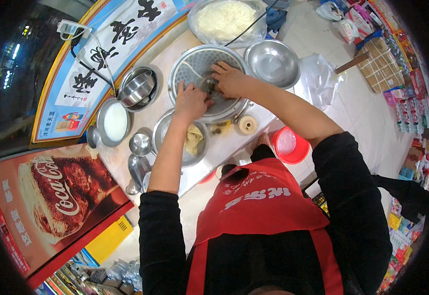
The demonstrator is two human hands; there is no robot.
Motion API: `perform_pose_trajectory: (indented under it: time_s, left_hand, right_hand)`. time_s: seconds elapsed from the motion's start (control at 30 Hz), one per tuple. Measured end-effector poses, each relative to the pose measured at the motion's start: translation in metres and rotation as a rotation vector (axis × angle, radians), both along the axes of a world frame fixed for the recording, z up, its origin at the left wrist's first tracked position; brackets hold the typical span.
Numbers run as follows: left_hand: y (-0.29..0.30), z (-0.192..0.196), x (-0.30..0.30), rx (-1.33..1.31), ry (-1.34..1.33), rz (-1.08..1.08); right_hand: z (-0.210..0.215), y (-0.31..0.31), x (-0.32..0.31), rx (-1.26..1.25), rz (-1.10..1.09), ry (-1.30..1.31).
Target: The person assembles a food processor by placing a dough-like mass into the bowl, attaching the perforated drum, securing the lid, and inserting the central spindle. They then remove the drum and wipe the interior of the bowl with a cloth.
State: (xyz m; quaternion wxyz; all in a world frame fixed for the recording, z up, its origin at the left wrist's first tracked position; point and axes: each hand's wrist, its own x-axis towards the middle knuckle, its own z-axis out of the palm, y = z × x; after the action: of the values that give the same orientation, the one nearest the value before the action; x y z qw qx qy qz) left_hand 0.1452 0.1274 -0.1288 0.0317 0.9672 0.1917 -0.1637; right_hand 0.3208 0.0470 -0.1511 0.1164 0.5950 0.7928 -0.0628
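a large round metal pan (192,64), its floor patterned with dots, is set on the pale table (222,145), with a small dark piece (209,84) seen near its middle. over the left part of the pan, the left hand (193,101) is held with its fingers spread apart; whether the pan is touched by it cannot be told. the right hand (231,81) is reached in from the other side, just beside the dark piece, its visible fingers parted; whether anything is gripped beneath it cannot be told. just below the pan, a steel bowl (191,160) is partly covered by the left forearm, and a crumpled yellowish piece (193,139) is held in it. a cream-coloured ring (247,124) is placed near the pan's lower right. at the right, a shallow steel basin (273,64) is set beside the pan; at the left, stacked steel bowls (138,88) and a container of white liquid (115,122) are placed. beyond the pan, a pale heap (226,20) is contained in clear plastic. beside the table, a red bucket (293,147) is seen.
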Motion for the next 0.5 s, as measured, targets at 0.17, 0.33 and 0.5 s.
perform_pose_trajectory:
  time_s: [0.17,0.33,0.5]
  left_hand:
    - [0.011,0.005,0.0,-0.044,0.005,-0.082]
    - [0.015,0.0,0.002,-0.045,0.026,-0.17]
    - [0.019,-0.003,0.002,-0.113,-0.015,-0.205]
  right_hand:
    - [-0.016,-0.002,-0.011,-0.034,-0.098,-0.024]
    - [-0.013,-0.003,-0.014,-0.062,-0.129,-0.007]
    - [-0.011,-0.007,-0.016,-0.03,-0.143,-0.005]
